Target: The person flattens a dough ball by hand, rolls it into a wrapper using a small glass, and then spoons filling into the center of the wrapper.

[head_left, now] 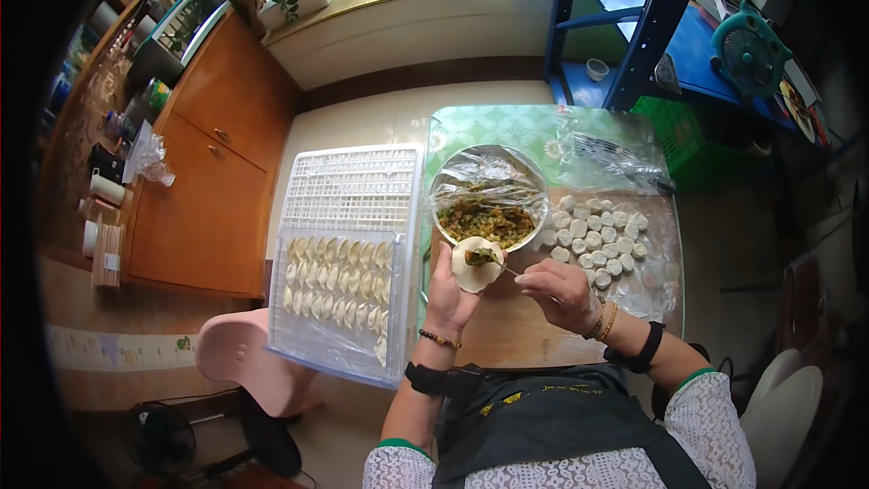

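My left hand (447,293) holds a round dumpling wrapper (472,280) on the palm and fingers. A small mound of green and orange filling (480,257) sits on the wrapper. In my right hand (563,291) is a thin-handled utensil (510,271), its tip at the filling; the tip's shape cannot be made out. Just beyond my left hand stands a round bowl (545,183) of chopped filling, partly covered by clear plastic film (480,170). To the right, several pale dough pieces (593,241) lie on the floured board (507,330).
Left of the table, a plastic tray (282,326) carries rows of folded dumplings (339,281), next to a white slatted rack (348,190). A pink chair (237,353) stands below them. A clear plastic bag (606,149) lies at the table's back right, near a blue shelf (597,18).
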Demonstrator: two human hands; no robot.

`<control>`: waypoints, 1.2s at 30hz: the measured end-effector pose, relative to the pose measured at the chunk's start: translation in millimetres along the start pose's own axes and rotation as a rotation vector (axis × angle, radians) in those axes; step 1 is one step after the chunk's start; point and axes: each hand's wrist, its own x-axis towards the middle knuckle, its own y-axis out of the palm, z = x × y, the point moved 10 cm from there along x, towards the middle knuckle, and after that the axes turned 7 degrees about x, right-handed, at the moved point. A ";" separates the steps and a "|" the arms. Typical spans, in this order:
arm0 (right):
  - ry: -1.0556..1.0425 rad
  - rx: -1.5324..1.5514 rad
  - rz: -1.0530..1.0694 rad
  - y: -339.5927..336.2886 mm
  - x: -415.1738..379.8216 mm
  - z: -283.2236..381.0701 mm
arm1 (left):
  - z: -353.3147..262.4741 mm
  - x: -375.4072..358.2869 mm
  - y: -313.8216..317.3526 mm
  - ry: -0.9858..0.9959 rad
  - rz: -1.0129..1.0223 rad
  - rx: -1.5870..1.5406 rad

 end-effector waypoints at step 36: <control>0.153 -0.193 0.042 -3.3 9.4 -64.9 | 27.9 -18.7 -32.3 -0.088 -0.043 -0.028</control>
